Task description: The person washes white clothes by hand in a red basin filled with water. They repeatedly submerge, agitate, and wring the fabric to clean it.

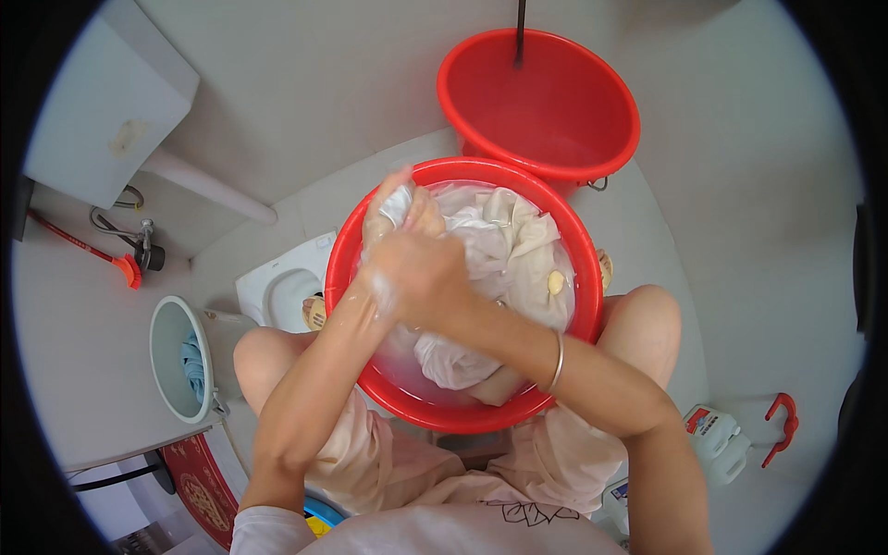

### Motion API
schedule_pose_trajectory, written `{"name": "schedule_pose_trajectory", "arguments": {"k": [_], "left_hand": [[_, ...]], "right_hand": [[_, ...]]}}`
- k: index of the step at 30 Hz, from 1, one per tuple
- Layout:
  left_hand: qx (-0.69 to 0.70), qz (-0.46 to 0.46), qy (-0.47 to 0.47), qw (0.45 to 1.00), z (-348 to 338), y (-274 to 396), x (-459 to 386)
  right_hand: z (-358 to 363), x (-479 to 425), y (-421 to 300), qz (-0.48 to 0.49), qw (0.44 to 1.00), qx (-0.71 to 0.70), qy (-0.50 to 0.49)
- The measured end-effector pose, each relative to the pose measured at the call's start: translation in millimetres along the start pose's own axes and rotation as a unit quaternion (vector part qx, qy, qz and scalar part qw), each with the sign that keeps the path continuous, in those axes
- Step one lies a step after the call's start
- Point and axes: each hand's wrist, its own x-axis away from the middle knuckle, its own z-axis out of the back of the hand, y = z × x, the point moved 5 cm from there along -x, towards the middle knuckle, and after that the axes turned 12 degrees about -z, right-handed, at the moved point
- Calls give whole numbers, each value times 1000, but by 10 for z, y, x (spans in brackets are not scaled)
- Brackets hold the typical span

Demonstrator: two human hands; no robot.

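A round red plastic basin (593,277) holds water and wet white and cream cloths (534,250). Over its left side my two hands are together. My left hand (378,218) has a bunched wet white cloth (396,205) in its fingers, and suds cover the wrist. Blurred by motion, my right hand (420,274) presses against the left one; its fingers are partly hidden, and whether it grips the cloth too cannot be told. A small pale-yellow piece, perhaps soap (556,282), lies on the cloth at the basin's right.
Behind the basin stands a red bucket (479,125) with a dark hose or rod hanging into it. At left are a squat toilet (284,281), a pale bucket (159,361) with blue cloth and a red brush (128,270). White plastic jugs (718,444) stand at lower right.
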Motion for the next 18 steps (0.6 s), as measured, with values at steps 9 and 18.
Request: {"name": "schedule_pose_trajectory", "arguments": {"k": [9,18], "left_hand": [[-100,-98,208,968,-381,-76,10],[-230,-52,289,928,-426,32,-159]], "right_hand": [[-227,78,16,-16,991,0,130],[329,-603,657,-262,962,-32,-74]]}}
